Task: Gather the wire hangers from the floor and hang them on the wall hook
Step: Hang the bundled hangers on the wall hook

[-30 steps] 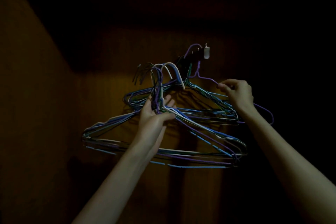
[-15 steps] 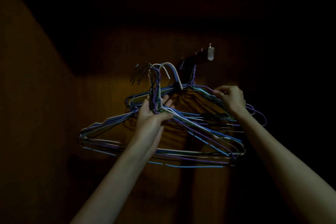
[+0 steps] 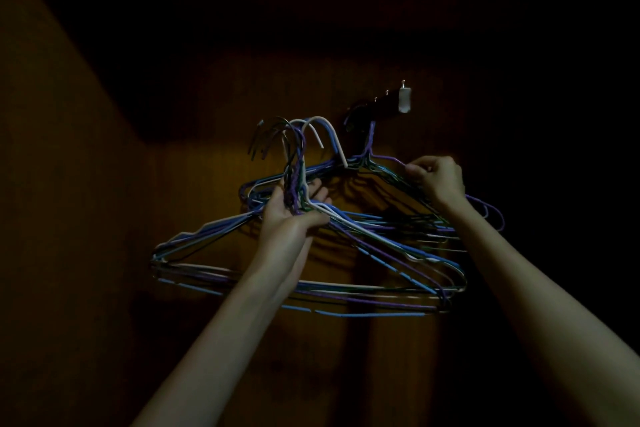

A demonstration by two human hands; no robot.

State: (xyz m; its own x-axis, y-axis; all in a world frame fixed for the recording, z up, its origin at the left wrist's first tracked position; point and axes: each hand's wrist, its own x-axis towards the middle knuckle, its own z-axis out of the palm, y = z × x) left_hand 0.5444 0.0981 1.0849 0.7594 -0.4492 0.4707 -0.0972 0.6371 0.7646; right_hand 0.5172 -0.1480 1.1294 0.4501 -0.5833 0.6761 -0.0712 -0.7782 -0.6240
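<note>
dark wood wall | left hand grips hanger bundle | right hand pinches hung hanger at 3 o'clock | risk: tangled hooks miss wall hook, bundle slips

darkness swallows the wall hook; which hangers actually sit on it cannot be told.

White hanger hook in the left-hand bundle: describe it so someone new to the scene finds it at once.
Start at the left hand, raised before the dark wooden wall and gripping a bundle of hangers by their necks. Above it the hook ends fan out. The white hook arches highest, at the fan's right edge, pale and thick beside dark, blue and purple ones.
</note>
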